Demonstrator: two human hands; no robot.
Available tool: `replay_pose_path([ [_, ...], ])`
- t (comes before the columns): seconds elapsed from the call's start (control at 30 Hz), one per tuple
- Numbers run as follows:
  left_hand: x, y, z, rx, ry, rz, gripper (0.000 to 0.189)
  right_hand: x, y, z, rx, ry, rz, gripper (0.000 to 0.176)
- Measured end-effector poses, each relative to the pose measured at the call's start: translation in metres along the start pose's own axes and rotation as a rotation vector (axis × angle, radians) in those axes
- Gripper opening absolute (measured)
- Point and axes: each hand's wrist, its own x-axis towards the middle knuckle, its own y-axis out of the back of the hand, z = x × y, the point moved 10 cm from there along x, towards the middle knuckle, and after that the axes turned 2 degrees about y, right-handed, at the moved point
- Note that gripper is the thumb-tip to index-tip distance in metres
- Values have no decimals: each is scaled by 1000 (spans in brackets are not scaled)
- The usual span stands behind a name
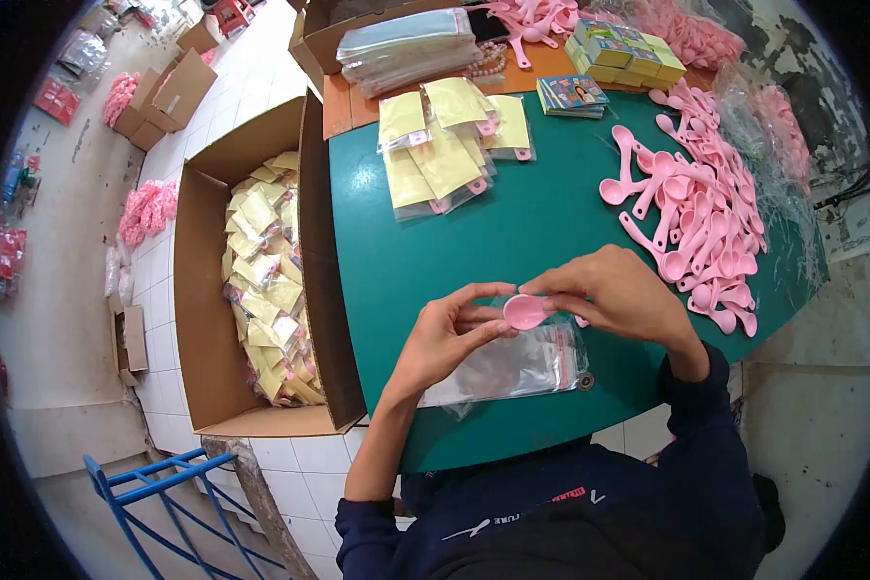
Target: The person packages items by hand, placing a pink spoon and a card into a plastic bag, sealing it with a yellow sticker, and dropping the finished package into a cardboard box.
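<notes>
My right hand (614,290) grips a pink spoon (526,311) by its handle, the bowl pointing left. My left hand (440,338) is curled close to the bowl, its fingertips on what looks like the thin film of a clear plastic bag. Below both hands lies a stack of clear plastic bags (522,367) on the green table (377,251). A large pile of pink spoons (691,213) spreads to the right of my right hand. Packed bags with yellow cards (445,159) sit beyond my left hand.
Left of the table stands an open cardboard box (203,290) full of packed bags. Small printed booklets (570,97) and yellow-edged stacks (628,58) lie at the back. More plastic bags (406,48) rest there. A blue metal frame (155,478) is at lower left.
</notes>
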Motion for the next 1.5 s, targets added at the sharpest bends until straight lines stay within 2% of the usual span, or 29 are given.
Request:
replay_pose_path([
  [0.07, 1, -2, 5, 44, -36, 10, 39, 1, -5, -4, -89, 16, -32, 21],
  [0.17, 1, -7, 7, 11, -94, -4, 37, 6, -14, -10, -31, -13, -193, 23],
  [0.27, -1, 0, 17, -47, -159, 30, 36, 7, 16, -19, 171, 196, 65, 25],
  [0.4, -2, 15, 34, -30, -162, 122, 36, -4, 47, 6, 464, -13, 293, 22],
  [0.47, 7, 7, 56, 32, -176, 31, 35, -4, 46, 12, 588, -88, 414, 19],
  [0.5, 12, 3, 68, 63, -186, -17, 35, -1, 44, 7, 610, -96, 392, 15],
  [0.63, 22, 5, 100, 94, -378, 31, 32, 1, 64, 7, 599, -119, 570, 16],
  [0.73, 26, 4, 85, 180, -190, -200, 28, 2, 75, 7, 594, 43, 697, 16],
  [0.77, 24, 4, 83, 135, -184, -196, 33, 4, 73, 6, 525, 14, 652, 17],
  [0.87, 25, 16, 83, 95, -201, -68, 39, 21, 70, -36, 69, 378, 499, 26],
  [0.93, 25, 24, 73, 27, -203, -24, 40, 36, 56, -34, 134, 468, 293, 33],
  [1.0, 22, 25, 78, -95, -231, -15, 40, 62, 59, 5, 365, 546, 126, 48],
  [1.03, 20, 27, 78, -153, -233, -46, 35, 80, 77, 44, 567, 571, 55, 60],
  [1.07, 18, 29, 76, -149, -234, -54, 34, 89, 110, 89, 748, 260, 237, 58],
  [1.1, 18, 30, 74, -145, -236, -65, 34, 95, 145, 144, 304, -19, 455, 54],
  [1.13, 19, 29, 75, -138, -247, -81, 34, 96, 168, 201, -117, -164, 586, 50],
  [1.2, 18, 22, 75, -93, -184, -77, 33, 92, 178, 310, -453, -581, 468, 45],
  [1.3, 23, 24, 66, -38, -121, -43, 34, 94, 160, 359, -419, -747, 546, 43],
  [1.4, 28, 24, 65, 2, -149, -42, 35, 81, 169, 281, -458, -687, 740, 37],
  [1.43, 30, 25, 65, 12, -154, -44, 35, 83, 169, 267, -770, -580, 781, 28],
  [1.5, 32, 28, 59, 40, -151, -25, 35, 81, 165, 247, -852, -451, 799, 26],
])
